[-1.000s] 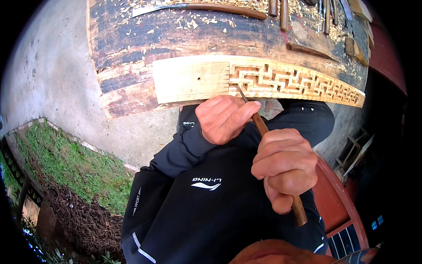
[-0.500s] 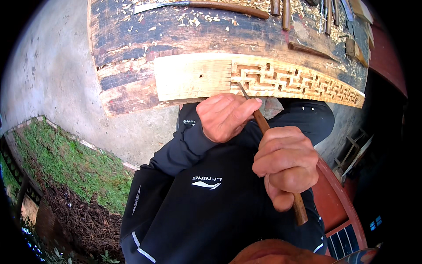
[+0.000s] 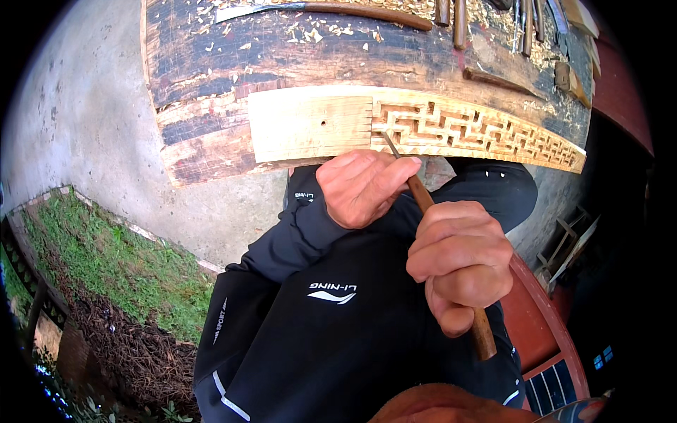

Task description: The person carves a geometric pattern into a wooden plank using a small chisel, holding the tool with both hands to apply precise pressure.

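A slim carving tool (image 3: 421, 194) with a brown handle is slanting up to a pale board (image 3: 361, 116), its tip reaching over the left end of the carved lattice. The left hand (image 3: 363, 186) is pinching the tool near its blade, between thumb and curled fingers. The right hand (image 3: 462, 264) is wrapping its fingers tightly round the handle lower down. The board is lying along the near edge of a worn bench (image 3: 211, 135). Beyond it, 1 long-handled blade (image 3: 360, 12) is lying among wood shavings (image 3: 314, 33).
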Demonstrator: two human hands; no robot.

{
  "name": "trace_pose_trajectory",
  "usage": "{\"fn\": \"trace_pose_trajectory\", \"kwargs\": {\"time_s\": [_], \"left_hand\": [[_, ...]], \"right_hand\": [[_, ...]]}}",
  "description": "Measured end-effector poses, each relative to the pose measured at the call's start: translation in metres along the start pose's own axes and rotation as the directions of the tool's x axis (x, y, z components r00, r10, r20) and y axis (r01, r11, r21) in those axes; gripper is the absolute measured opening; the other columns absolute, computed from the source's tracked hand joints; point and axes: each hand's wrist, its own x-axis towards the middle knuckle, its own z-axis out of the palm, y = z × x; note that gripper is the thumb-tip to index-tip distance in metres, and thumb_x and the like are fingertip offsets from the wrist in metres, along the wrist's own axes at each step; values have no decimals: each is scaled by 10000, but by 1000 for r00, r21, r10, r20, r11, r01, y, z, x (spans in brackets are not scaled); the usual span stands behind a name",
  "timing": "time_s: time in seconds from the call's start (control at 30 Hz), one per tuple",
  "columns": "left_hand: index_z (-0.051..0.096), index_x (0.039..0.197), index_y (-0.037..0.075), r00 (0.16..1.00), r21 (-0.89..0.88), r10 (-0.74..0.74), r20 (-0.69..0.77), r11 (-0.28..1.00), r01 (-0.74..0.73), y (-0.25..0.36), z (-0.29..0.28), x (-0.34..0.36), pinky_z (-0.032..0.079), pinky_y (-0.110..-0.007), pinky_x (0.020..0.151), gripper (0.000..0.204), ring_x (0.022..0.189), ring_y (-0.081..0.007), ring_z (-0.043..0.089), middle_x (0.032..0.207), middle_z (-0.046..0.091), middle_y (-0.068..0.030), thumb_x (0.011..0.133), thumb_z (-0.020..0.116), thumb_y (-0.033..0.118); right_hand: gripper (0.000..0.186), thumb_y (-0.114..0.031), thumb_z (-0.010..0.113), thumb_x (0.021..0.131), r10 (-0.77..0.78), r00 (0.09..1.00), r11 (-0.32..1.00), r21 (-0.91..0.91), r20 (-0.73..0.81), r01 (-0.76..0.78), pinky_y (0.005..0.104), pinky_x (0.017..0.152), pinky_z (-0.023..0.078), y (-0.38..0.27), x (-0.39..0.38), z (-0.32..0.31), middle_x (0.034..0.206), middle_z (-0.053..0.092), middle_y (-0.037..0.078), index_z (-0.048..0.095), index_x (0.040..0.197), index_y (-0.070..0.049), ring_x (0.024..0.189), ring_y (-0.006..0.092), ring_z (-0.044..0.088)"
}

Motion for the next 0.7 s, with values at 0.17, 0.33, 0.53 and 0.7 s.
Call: {"fn": "trace_pose_trajectory", "kwargs": {"time_s": [0.17, 0.33, 0.53, 0.7], "left_hand": [[705, 1304, 32, 1000, 3, 6, -5, 1000, -6, 0, 0, -1, 579, -337, 623, 401, 704, -242, 759, 859, 773, -45, 919, 816, 9], [700, 1289, 13, 1000, -20, 9, -5, 1000, -9, -1, -1, -3, 593, -342, 623, 372, 706, -251, 766, 876, 779, -77, 931, 804, 7], [695, 1267, -6, 1000, -47, 18, -26, 999, -19, -3, -3, -2, 617, -349, 631, 351, 723, -252, 782, 892, 784, -87, 928, 778, -39], [696, 1271, -2, 1000, -72, -15, -14, 997, 14, -1, -3, 0, 625, -348, 645, 345, 732, -238, 791, 881, 788, -86, 935, 746, -63]], "right_hand": [[627, -419, 607, 1143, -9, 988, 1000, -7, 156, 10, 298, 415, 425, 1, 6, -8, 669, 659, 101, 458, 645, -67, 456, 183, 576], [631, -433, 646, 1123, 35, 967, 999, -45, 252, -24, 308, 426, 423, -3, 14, -8, 688, 658, 110, 469, 648, -57, 486, 200, 585], [618, -464, 630, 1136, 17, 994, 988, -156, 105, -1, 321, 430, 435, -3, 4, 18, 705, 667, 115, 490, 703, -46, 488, 198, 582], [598, -461, 580, 1161, 30, 998, 984, -175, 57, -19, 315, 427, 436, -3, 8, 19, 716, 675, 117, 510, 739, -42, 488, 193, 581]]}}
